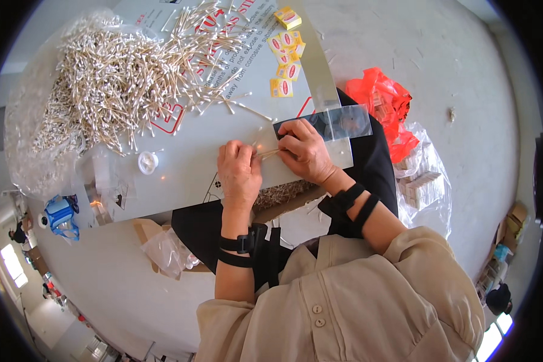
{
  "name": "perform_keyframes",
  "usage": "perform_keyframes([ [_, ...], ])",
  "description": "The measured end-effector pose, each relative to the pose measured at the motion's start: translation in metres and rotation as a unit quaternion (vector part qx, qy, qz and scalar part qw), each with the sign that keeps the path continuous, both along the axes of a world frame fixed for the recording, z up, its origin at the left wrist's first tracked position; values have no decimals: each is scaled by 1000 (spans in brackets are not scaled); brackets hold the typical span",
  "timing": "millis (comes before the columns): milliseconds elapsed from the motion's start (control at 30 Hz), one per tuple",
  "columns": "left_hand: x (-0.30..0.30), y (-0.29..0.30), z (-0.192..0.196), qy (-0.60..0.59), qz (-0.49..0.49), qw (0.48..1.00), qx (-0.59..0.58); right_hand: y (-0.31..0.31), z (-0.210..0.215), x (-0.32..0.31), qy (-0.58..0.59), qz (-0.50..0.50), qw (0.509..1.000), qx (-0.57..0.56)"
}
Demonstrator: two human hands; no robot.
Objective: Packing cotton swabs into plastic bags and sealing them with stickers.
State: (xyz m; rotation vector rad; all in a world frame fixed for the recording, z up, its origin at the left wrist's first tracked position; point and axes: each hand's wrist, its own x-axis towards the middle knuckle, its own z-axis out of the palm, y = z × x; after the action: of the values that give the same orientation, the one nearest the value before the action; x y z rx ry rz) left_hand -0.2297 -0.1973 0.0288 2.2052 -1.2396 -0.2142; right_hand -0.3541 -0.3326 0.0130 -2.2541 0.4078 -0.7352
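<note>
Shirt (356,295), swabs (114,78) on tabletop (190,160), grey floor (464,78)

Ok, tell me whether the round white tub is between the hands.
No, the round white tub sits left of the left hand.

The bench (190,178) has a smooth, slightly glossy surface. The swabs (120,78) show wood-like sticks with matt, cottony tips. The red bag (368,87) is shiny, wrinkled plastic.
</note>
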Motion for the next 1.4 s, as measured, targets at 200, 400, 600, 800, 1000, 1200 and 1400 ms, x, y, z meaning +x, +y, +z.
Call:
perform_keyframes([
  [200, 2, -18, 1, -18, 44, 998, -44, -3, -4, -1, -6, -14, 999, 44],
  [400, 9, -32, -3, -17, -20, 999, -31, -5, -4, 0, -37, -51, 994, 85],
  [600, 21, -55, 32, 16, -28, 996, -80, -15, 7, 14, -10, -130, 955, 268],
  [800, -66, -44, 105, 319, -253, 910, -83, -69, 22, 26, -63, -202, 940, 267],
  [1000, -143, -43, 121, 317, -159, 935, -5, -108, 60, 22, -92, -284, 927, 225],
  [1200, -158, -40, 131, 317, -235, 917, -63, -114, 90, 4, -146, -310, 928, 143],
  [1400, -184, -35, 154, 494, -216, 842, -16, -106, 107, -23, -135, -320, 938, -29],
])
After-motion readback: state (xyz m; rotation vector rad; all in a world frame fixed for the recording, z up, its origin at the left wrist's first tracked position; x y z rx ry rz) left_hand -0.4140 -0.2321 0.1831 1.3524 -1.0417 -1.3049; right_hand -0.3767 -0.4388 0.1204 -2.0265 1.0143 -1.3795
